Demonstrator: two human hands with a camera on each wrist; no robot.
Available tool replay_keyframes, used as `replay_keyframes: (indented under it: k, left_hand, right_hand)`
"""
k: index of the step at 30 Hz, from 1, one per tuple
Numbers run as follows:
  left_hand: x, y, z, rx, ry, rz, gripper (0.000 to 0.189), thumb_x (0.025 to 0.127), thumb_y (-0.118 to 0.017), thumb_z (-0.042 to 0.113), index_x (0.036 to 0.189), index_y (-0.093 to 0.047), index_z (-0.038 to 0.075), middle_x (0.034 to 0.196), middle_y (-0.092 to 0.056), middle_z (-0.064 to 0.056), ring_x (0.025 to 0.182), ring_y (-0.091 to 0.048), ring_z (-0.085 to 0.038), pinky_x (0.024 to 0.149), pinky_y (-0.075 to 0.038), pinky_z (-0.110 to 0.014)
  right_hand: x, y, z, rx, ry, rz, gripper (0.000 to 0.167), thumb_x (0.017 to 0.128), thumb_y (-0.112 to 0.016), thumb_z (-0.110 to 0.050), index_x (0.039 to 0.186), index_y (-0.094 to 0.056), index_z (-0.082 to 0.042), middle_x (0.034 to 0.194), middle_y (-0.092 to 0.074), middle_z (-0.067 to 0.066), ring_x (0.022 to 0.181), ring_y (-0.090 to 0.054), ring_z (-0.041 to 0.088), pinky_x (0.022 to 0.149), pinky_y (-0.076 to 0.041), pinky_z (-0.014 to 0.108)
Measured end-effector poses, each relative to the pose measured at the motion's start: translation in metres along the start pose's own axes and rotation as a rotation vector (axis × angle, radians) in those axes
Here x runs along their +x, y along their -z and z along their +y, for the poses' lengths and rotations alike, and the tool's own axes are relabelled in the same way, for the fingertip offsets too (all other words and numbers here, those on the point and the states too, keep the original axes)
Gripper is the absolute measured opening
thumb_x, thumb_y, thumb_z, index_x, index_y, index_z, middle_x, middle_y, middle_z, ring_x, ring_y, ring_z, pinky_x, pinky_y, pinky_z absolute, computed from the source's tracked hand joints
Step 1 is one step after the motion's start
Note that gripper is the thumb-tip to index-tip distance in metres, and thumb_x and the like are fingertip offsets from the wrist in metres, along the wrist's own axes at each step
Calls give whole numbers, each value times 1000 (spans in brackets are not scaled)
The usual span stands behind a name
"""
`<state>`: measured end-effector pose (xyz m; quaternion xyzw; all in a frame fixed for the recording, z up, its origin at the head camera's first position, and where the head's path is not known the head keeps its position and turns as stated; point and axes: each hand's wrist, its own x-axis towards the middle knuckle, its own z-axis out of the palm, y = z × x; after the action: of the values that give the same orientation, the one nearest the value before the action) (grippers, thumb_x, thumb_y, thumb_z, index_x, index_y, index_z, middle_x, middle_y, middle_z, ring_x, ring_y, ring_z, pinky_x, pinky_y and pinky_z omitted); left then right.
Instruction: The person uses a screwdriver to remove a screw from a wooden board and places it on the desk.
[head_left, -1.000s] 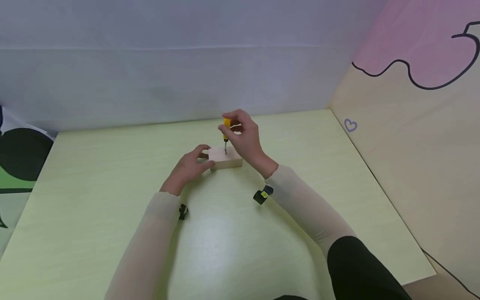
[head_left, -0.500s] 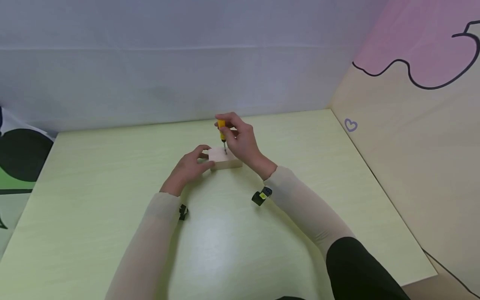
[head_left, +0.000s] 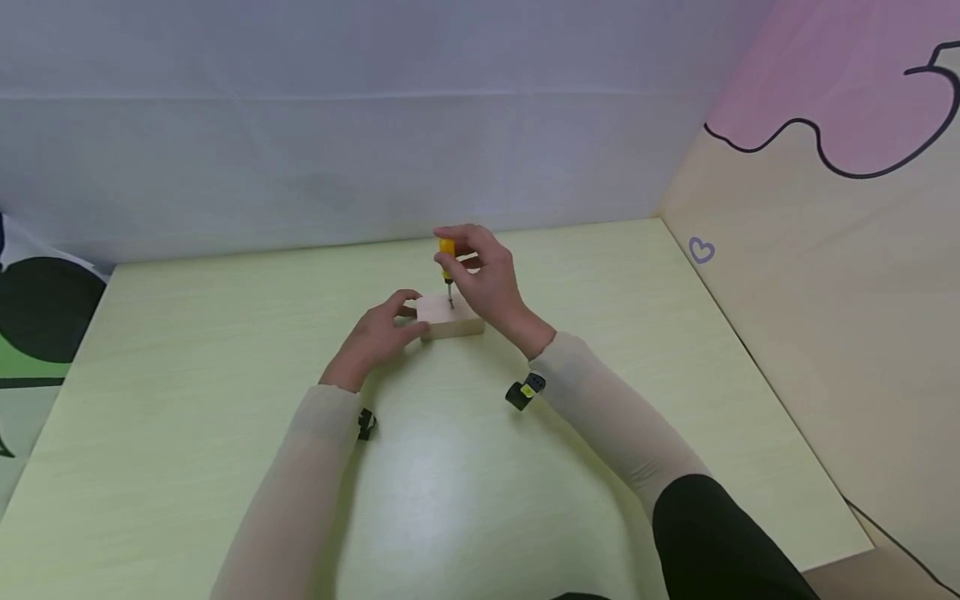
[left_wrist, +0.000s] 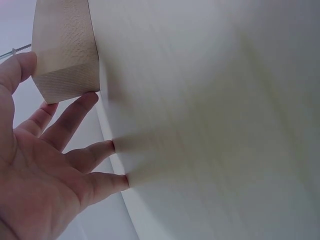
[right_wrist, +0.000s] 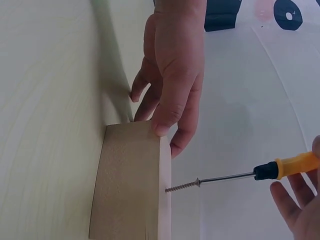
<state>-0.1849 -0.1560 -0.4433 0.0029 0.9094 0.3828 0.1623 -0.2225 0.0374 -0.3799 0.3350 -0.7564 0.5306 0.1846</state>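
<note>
A pale wooden block (head_left: pixel 453 328) lies on the table. My left hand (head_left: pixel 375 335) holds its left end, thumb on one side and fingertips on another; in the left wrist view the two lower fingers touch the table. From the block's top face rises a screw (right_wrist: pixel 183 187), much of its thread showing. My right hand (head_left: pixel 492 282) grips the yellow handle of a screwdriver (right_wrist: pixel 296 164) between thumb and fingers. The screwdriver stands nearly upright, its metal shaft in line with the screw and its tip at the screw head.
Behind the table (head_left: pixel 247 333) hangs a pale cloth wall (head_left: pixel 337 167). A beige wall panel (head_left: pixel 825 292) with painted shapes runs along the right edge. Small dark wrist cameras hang by both sleeves, the right one (head_left: pixel 519 395) just above the table.
My right hand and the screwdriver handle swung slightly left and down, then a little back to the right. The left hand and block have stayed in place.
</note>
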Motion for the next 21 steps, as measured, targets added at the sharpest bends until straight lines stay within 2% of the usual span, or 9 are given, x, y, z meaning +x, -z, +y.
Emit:
replay_keyframes:
  k: [4, 8, 16, 21]
  left_hand:
    - [0, 0, 0, -7, -1, -2, 58, 93, -54, 50, 143, -33, 31, 144, -50, -4, 133, -42, -30, 106, -35, -54]
    - [0, 0, 0, -7, -2, -5, 58, 93, -54, 50, 143, -33, 31, 144, -50, -4, 134, -42, -30, 107, -35, -54]
    - [-1, 0, 0, -6, -12, 4, 57, 92, -54, 50, 143, -34, 31, 143, -51, -3, 133, -42, -30, 106, -35, -53]
    - [-1, 0, 0, -11, -13, 1, 57, 93, -54, 50, 143, -34, 31, 143, -51, -4, 133, -43, -30, 106, -35, -53]
  right_hand:
    - [0, 1, 0, -14, 1, -41, 25, 96, -58, -7, 121, -61, -5, 102, -65, 13, 87, -65, 20, 71, -56, 26]
    - [0, 0, -1, 17, -9, -54, 24, 97, -53, -4, 120, -59, -2, 105, -64, 17, 87, -63, 22, 72, -56, 27]
    - [-1, -1, 0, 23, -41, -1, 29, 90, -67, -10, 118, -62, -6, 104, -58, 13, 86, -63, 24, 74, -56, 34]
    - [-4, -2, 1, 6, -15, 20, 31, 89, -68, -6, 119, -62, -3, 99, -57, 16, 82, -64, 26, 71, -54, 38]
